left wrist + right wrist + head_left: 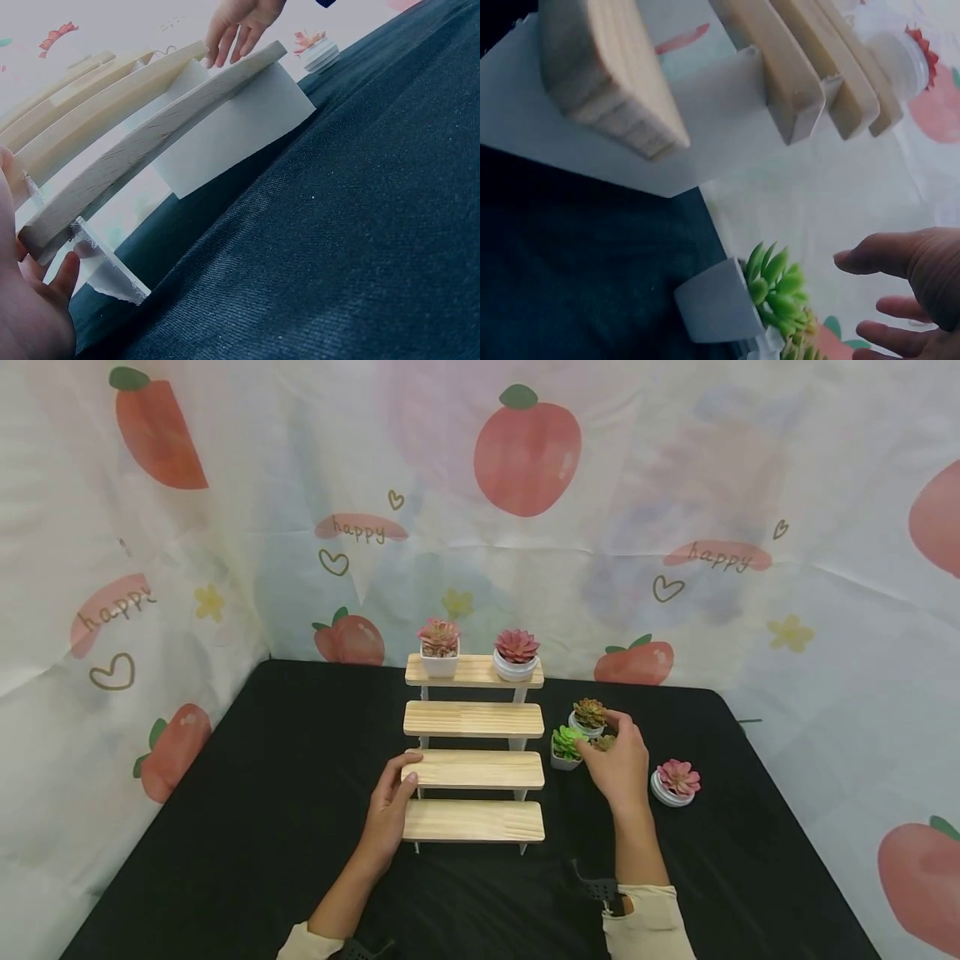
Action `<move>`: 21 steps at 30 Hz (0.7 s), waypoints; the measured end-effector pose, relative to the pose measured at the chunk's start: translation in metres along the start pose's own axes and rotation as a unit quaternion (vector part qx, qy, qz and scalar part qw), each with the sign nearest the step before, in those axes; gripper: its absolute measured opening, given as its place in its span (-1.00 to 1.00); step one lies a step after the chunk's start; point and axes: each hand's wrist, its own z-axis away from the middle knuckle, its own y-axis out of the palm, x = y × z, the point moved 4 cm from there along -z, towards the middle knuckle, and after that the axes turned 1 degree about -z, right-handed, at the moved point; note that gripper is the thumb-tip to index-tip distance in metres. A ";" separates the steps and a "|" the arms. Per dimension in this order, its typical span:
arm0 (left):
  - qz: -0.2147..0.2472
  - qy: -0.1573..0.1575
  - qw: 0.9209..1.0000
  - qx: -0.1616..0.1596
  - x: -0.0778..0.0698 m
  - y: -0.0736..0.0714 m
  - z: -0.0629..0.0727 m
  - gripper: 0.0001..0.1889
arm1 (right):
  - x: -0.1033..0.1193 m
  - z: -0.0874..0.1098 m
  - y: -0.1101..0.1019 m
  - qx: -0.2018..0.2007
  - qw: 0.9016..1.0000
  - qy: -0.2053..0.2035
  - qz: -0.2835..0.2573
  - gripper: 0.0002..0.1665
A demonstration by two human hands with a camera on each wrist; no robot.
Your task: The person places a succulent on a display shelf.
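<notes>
Green succulent (pixel 567 745) and brown succulent (pixel 590 712) sit bunched between the four-tier wooden stand (pixel 472 768) and the right edge of the counter (pixel 750 868), likely for reach. Your right hand (pixel 619 766) is beside them, fingers spread, holding nothing. Your left hand (pixel 387 810) grips the stand's left end, probably steadying it.

head view evenly lit; 2 wrist views bluish, left overexposed toward top, right dimmer.
</notes>
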 end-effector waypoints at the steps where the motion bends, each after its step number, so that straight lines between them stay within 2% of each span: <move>1: 0.000 0.001 1.000 -0.001 0.000 0.000 0.000 -0.69 | -0.002 0.000 0.000 -0.002 1.000 0.000 -0.001 -0.22; 11: -0.002 -0.002 1.000 -0.001 0.000 0.000 -0.001 -0.70 | -0.022 0.000 -0.005 0.008 1.000 0.018 0.022 -0.05; 21: -0.001 -0.006 1.000 0.001 0.000 -0.001 -0.001 -0.69 | -0.034 0.000 -0.009 0.077 0.993 0.061 0.061 0.13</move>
